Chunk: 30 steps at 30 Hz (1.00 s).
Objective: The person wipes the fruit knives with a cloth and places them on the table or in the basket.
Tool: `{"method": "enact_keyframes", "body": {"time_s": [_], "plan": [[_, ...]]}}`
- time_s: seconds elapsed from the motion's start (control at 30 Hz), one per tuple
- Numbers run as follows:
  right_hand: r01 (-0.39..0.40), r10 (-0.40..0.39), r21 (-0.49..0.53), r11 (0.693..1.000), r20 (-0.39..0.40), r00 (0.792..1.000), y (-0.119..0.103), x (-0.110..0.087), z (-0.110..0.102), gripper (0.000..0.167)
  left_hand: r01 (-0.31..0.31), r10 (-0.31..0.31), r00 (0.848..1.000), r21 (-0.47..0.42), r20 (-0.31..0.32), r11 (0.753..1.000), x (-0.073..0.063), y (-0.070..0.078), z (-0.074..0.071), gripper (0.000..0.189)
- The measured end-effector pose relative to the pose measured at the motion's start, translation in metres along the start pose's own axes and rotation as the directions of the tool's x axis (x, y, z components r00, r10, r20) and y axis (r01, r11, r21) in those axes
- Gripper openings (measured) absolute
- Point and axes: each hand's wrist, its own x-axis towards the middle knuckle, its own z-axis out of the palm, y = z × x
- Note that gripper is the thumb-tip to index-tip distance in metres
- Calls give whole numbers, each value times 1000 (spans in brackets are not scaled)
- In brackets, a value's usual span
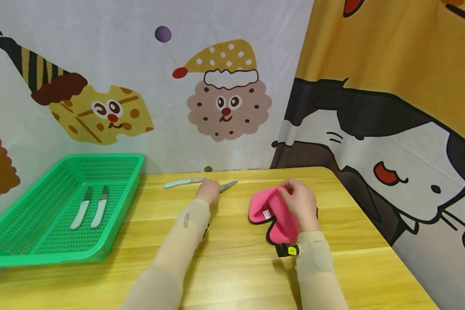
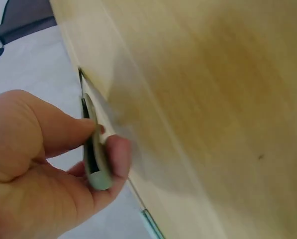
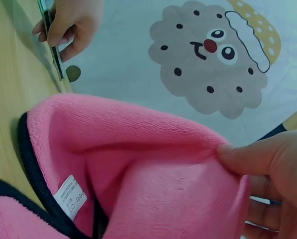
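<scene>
My left hand (image 1: 209, 191) pinches a small knife (image 2: 99, 172) by its pale green handle between thumb and fingers. Its blade (image 1: 229, 185) points right, just over the table's far part. A second knife (image 1: 178, 183) with a pale green handle lies on the table to the left of that hand. On the right, my right hand (image 1: 302, 203) pinches the edge of a pink fleece cloth (image 3: 153, 154) with black trim and a white label (image 3: 70, 197). The cloth is bunched and partly lifted, and its exact kind cannot be told.
A green plastic basket (image 1: 118, 206) stands at the left of the wooden table (image 1: 232, 267). Inside it lie two white-handled knives, one knife (image 1: 80, 211) beside another knife (image 1: 99, 210). A printed cartoon curtain (image 1: 159, 129) hangs behind the table's far edge.
</scene>
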Motion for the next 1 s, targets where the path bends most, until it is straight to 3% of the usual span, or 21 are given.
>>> {"method": "enact_keyframes", "body": {"time_s": [0.13,0.2,0.33,0.4,0.43,0.5,0.67,0.77,0.87,0.9,0.93,1.0], "plan": [[13,-1,95,995,-125,992,-5,-1,-1,17,-23,33,998,-182,50,983,-4,-5,-2,15],[35,-2,165,986,-201,980,-8,-1,-2,17,-27,42,998,-305,43,952,-6,-8,-2,15],[83,29,318,945,-333,943,-14,0,-2,13,-73,65,997,-506,-34,860,-12,-9,-5,23],[99,54,376,921,-375,925,-18,-1,-3,13,-101,77,995,-608,-65,787,-18,-6,-9,27],[110,61,397,911,-394,917,-19,-1,-4,13,-110,84,994,-664,-71,740,-21,-4,-12,30],[138,67,431,892,-426,902,-21,-2,-5,14,-131,96,991,-769,-90,626,-28,1,-17,34],[212,43,458,864,-485,873,-25,-2,-6,15,-157,143,983,-940,-118,303,-44,9,-29,42],[240,30,463,853,-504,863,-28,-2,-7,13,-150,201,970,-987,-135,61,-54,9,-35,42],[270,14,462,845,-524,851,-30,-2,-7,11,-98,277,949,-975,-152,-201,-63,6,-39,41],[283,6,460,842,-532,846,-32,-3,-7,10,-74,304,939,-959,-160,-274,-66,4,-39,42],[295,-4,453,841,-540,842,-33,-2,-7,10,-51,330,929,-942,-166,-331,-69,2,-40,42],[318,-29,437,841,-552,834,-35,-2,-6,9,5,386,906,-907,-175,-422,-75,-2,-39,45]]}}
